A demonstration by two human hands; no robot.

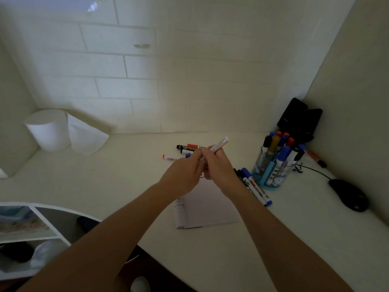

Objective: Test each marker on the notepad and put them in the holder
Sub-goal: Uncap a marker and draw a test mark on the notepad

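Both my hands meet above the notepad [207, 209], a white pad with red scribbles at its left edge. My right hand [219, 165] grips a white marker with red print [220, 143], its far end pointing up and right. My left hand [185, 172] pinches the marker's near end; that end is hidden between my fingers. The blue marker holder [271, 174] stands to the right, filled with several markers. Several loose markers [189, 149] lie on the desk behind my hands. More markers [255, 189] lie between the notepad and the holder.
A black mouse [348, 194] with its cable lies at the right. A black object [299, 120] leans in the back right corner, with an orange marker [315, 158] beside it. White paper rolls [48, 129] stand at the back left. A white shelf unit [42, 224] sits lower left.
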